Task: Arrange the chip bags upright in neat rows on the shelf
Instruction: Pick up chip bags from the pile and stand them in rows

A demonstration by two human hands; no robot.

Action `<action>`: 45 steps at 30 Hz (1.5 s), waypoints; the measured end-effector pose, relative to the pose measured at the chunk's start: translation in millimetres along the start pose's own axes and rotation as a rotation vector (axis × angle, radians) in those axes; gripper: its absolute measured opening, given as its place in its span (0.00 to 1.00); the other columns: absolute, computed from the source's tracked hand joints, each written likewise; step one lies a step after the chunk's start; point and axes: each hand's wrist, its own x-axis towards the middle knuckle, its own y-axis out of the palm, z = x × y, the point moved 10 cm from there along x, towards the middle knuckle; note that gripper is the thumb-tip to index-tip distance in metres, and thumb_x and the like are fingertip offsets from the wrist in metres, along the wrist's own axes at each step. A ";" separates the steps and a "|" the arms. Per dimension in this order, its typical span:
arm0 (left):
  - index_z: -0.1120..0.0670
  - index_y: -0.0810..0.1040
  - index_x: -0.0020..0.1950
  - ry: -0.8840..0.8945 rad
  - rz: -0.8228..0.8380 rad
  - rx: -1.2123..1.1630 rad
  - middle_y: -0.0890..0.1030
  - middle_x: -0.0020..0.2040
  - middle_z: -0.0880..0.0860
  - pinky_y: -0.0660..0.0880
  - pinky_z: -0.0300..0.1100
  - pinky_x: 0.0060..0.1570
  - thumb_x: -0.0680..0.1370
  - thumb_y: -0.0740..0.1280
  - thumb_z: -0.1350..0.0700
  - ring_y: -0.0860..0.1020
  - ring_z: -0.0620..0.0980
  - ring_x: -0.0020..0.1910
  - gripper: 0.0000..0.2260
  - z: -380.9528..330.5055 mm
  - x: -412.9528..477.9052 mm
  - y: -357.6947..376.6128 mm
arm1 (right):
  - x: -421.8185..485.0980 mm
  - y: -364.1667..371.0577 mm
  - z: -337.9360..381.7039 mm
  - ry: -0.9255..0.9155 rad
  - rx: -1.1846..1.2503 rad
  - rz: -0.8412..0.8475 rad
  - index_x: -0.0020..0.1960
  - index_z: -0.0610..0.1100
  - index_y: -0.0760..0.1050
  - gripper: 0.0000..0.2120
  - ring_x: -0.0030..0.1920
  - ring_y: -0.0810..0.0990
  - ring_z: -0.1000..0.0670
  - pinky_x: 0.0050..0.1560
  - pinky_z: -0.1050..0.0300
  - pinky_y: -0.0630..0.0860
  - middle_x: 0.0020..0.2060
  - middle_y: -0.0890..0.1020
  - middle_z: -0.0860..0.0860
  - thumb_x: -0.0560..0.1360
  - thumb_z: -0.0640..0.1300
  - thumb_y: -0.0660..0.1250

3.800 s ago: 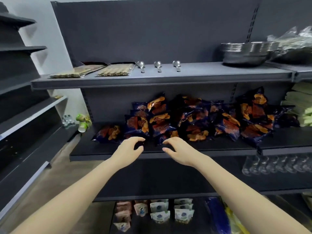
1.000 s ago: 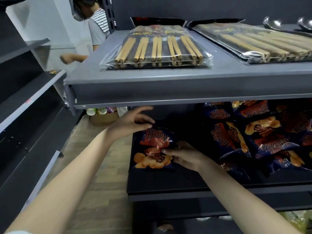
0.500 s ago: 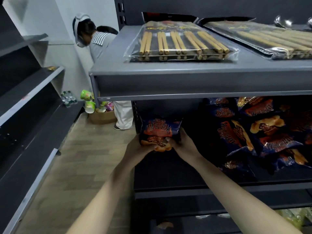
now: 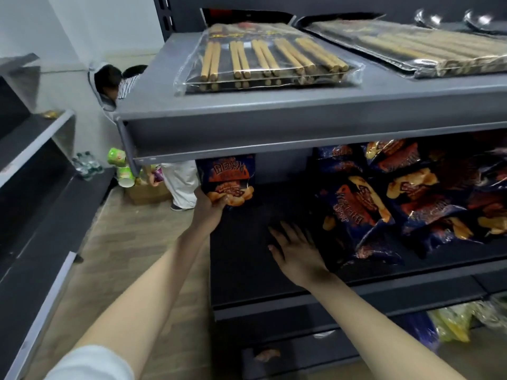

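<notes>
Left hand [image 4: 210,208] grips chip bag [image 4: 226,178] upright — shelf [image 4: 241,264] left edge | right hand [image 4: 297,250] spread over bare shelf

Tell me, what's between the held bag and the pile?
In the head view, only bare shelf lies between the held bag and the pile; the right hand is nearer the front.

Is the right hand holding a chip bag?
No: the right hand is open, fingers spread over the shelf; only the left hand grips a chip bag.
</notes>
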 end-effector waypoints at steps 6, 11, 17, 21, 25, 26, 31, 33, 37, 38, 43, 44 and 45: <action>0.64 0.58 0.70 -0.058 0.003 0.260 0.68 0.67 0.63 0.65 0.49 0.63 0.76 0.67 0.51 0.68 0.61 0.66 0.30 5.0 34.5 16.6 | 4.6 -1.3 -3.9 -0.009 -0.006 -0.050 0.76 0.52 0.53 0.39 0.76 0.49 0.47 0.75 0.49 0.44 0.76 0.54 0.50 0.69 0.62 0.30; 0.64 0.63 0.70 -0.158 0.023 0.572 0.69 0.66 0.65 0.63 0.54 0.62 0.77 0.59 0.39 0.66 0.64 0.66 0.33 24.0 34.6 24.9 | 3.0 -1.7 -3.8 -0.013 0.010 -0.064 0.76 0.53 0.54 0.39 0.76 0.49 0.47 0.74 0.49 0.43 0.76 0.54 0.50 0.69 0.63 0.31; 0.64 0.64 0.66 -0.206 -0.054 0.442 0.70 0.64 0.65 0.67 0.55 0.60 0.73 0.63 0.37 0.69 0.66 0.63 0.35 34.7 30.1 9.9 | 1.7 -3.3 -3.7 -0.012 0.022 -0.048 0.76 0.53 0.53 0.34 0.76 0.48 0.47 0.74 0.48 0.43 0.76 0.53 0.50 0.73 0.62 0.34; 0.64 0.61 0.70 0.132 -0.246 0.378 0.67 0.65 0.65 0.65 0.54 0.64 0.73 0.69 0.50 0.66 0.64 0.65 0.32 -18.0 -13.2 1.1 | 0.6 -5.0 -2.6 -0.015 0.028 -0.047 0.76 0.52 0.53 0.24 0.76 0.48 0.46 0.75 0.48 0.43 0.77 0.53 0.50 0.81 0.56 0.47; 0.63 0.68 0.65 0.492 -0.260 0.343 0.70 0.61 0.64 0.67 0.49 0.61 0.73 0.65 0.54 0.69 0.61 0.61 0.23 -83.0 -68.7 22.5 | -0.8 -5.1 0.0 0.015 0.090 0.037 0.76 0.52 0.52 0.25 0.76 0.46 0.45 0.75 0.47 0.45 0.77 0.52 0.49 0.81 0.55 0.49; 0.62 0.68 0.64 0.513 -0.245 0.312 0.70 0.60 0.63 0.68 0.47 0.61 0.73 0.63 0.52 0.69 0.59 0.61 0.22 -92.8 -76.5 27.1 | -2.5 -8.9 3.3 0.007 0.131 0.071 0.76 0.51 0.53 0.25 0.76 0.46 0.45 0.75 0.47 0.46 0.77 0.51 0.48 0.81 0.54 0.51; 0.60 0.69 0.63 0.381 -0.116 0.069 0.71 0.60 0.58 0.65 0.38 0.58 0.77 0.64 0.56 0.69 0.51 0.59 0.17 -119.5 -85.2 45.9 | -24.5 -102.9 19.3 -0.216 0.310 -0.202 0.73 0.45 0.62 0.24 0.77 0.45 0.47 0.76 0.51 0.49 0.76 0.54 0.46 0.79 0.46 0.60; 0.61 0.69 0.62 0.354 -0.046 0.021 0.72 0.59 0.58 0.67 0.44 0.59 0.76 0.62 0.52 0.71 0.54 0.59 0.18 -126.1 -86.5 61.8 | -36.0 -139.3 -1.3 -0.209 0.319 -0.365 0.70 0.44 0.67 0.22 0.76 0.50 0.45 0.76 0.48 0.51 0.75 0.58 0.44 0.77 0.43 0.62; 0.60 0.65 0.67 0.232 0.139 -0.033 0.71 0.62 0.56 0.68 0.41 0.58 0.78 0.63 0.53 0.71 0.51 0.61 0.20 -132.0 -99.9 109.9 | -52.4 -156.9 -74.3 0.025 0.218 -0.429 0.70 0.47 0.68 0.21 0.75 0.52 0.41 0.74 0.39 0.50 0.74 0.61 0.46 0.77 0.45 0.61; 0.59 0.62 0.70 0.137 0.205 -0.045 0.70 0.65 0.55 0.66 0.38 0.57 0.79 0.63 0.51 0.70 0.50 0.62 0.23 -126.0 -104.2 125.6 | -57.5 -152.6 -92.3 0.083 0.221 -0.400 0.71 0.48 0.66 0.22 0.75 0.52 0.41 0.74 0.40 0.50 0.74 0.59 0.47 0.78 0.47 0.61; 0.57 0.64 0.71 -0.243 0.379 -0.119 0.71 0.67 0.54 0.68 0.45 0.64 0.74 0.63 0.38 0.71 0.54 0.64 0.32 -90.2 -123.9 184.1 | -80.3 -116.1 -135.9 0.156 0.262 -0.209 0.75 0.51 0.57 0.25 0.75 0.52 0.43 0.74 0.45 0.52 0.76 0.53 0.49 0.80 0.52 0.56; 0.57 0.68 0.69 -0.238 0.383 -0.133 0.73 0.65 0.53 0.69 0.44 0.63 0.74 0.63 0.39 0.72 0.53 0.63 0.30 -92.9 -126.5 189.2 | -82.2 -109.9 -137.8 0.146 0.255 -0.186 0.75 0.52 0.55 0.25 0.75 0.51 0.44 0.74 0.44 0.51 0.76 0.52 0.50 0.80 0.53 0.55; 0.55 0.71 0.66 -0.204 0.384 -0.159 0.75 0.62 0.52 0.69 0.42 0.61 0.75 0.64 0.41 0.73 0.52 0.62 0.26 -99.0 -128.6 192.8 | -83.7 -105.8 -138.3 0.134 0.244 -0.180 0.76 0.54 0.54 0.25 0.76 0.50 0.45 0.74 0.42 0.49 0.77 0.52 0.51 0.80 0.53 0.55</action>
